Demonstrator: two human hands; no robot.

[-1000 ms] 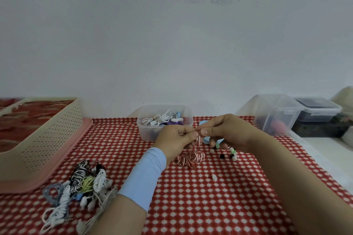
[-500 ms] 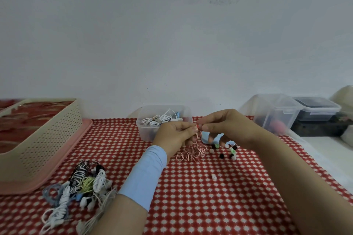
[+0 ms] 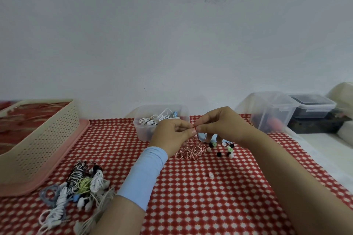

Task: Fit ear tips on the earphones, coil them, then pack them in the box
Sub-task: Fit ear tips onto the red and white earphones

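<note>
Earphone cord (image 3: 193,140) vertical, loose end downward

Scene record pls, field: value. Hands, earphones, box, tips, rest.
left hand: pinches one end of the red-and-white earphones
right hand: pinches the same end, touching the left hand
red-and-white earphones: cable hangs down, loose loops on the cloth, not coiled
ear tip fitted: cannot tell, hidden in the pinch
clear box: behind the hands, holds coiled earphones
loose ear tips: scattered under the right hand; one stray tip nearer
earphone pile: on the cloth at left, beside the cream basket
</note>
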